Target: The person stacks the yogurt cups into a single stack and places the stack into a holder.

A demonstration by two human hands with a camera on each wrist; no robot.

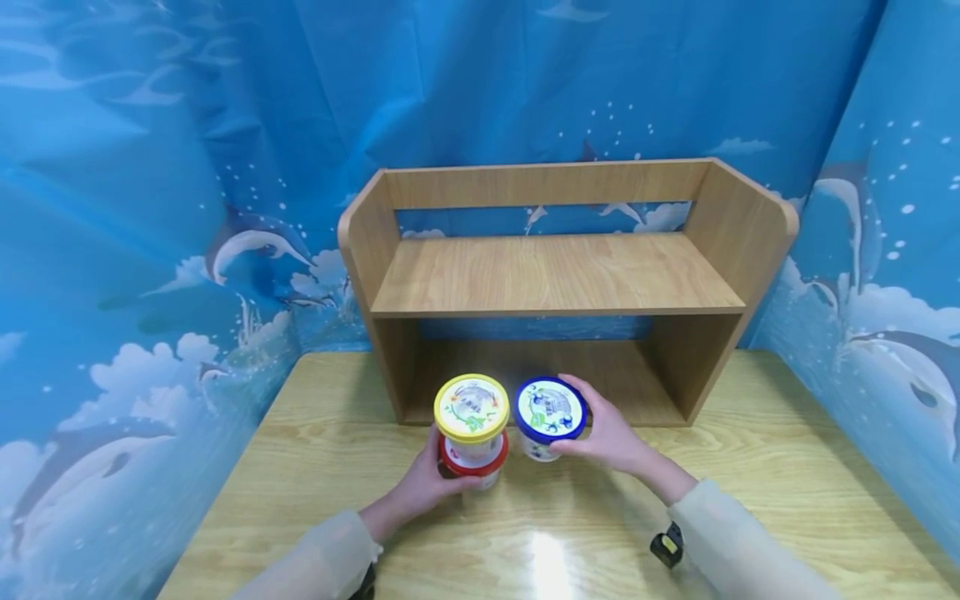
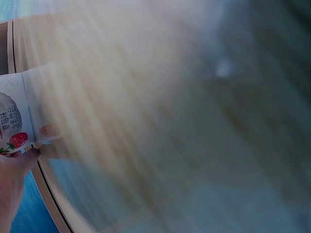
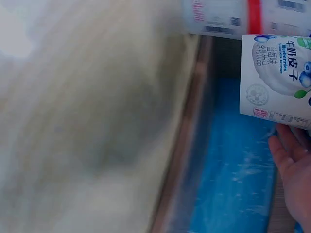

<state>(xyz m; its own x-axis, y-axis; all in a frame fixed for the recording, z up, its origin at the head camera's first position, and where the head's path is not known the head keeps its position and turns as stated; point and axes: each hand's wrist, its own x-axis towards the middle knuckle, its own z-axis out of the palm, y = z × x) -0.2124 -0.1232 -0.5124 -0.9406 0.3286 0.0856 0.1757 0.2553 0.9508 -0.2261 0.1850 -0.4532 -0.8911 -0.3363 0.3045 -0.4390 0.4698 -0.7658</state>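
Note:
My left hand (image 1: 426,482) grips a red-lidded cup (image 1: 491,473) from its left side, thumb across the front. On top of it stands a yellow-lidded cup (image 1: 472,407), covering most of the red lid. Just to the right, my right hand (image 1: 611,432) holds a blue-lidded cup (image 1: 551,407) between thumb and fingers. Blueberries are printed on the white wall of this blueberry cup (image 3: 277,77) in the right wrist view. At the left edge of the left wrist view, strawberries show on the lower cup (image 2: 14,114), with the left thumb at its base.
Behind the cups stands a two-level wooden shelf (image 1: 558,271), its lower board (image 1: 600,375) right beyond them. It rests on a light wooden table (image 1: 315,425). A blue curtain (image 1: 285,108) with dolphins hangs at the back and sides.

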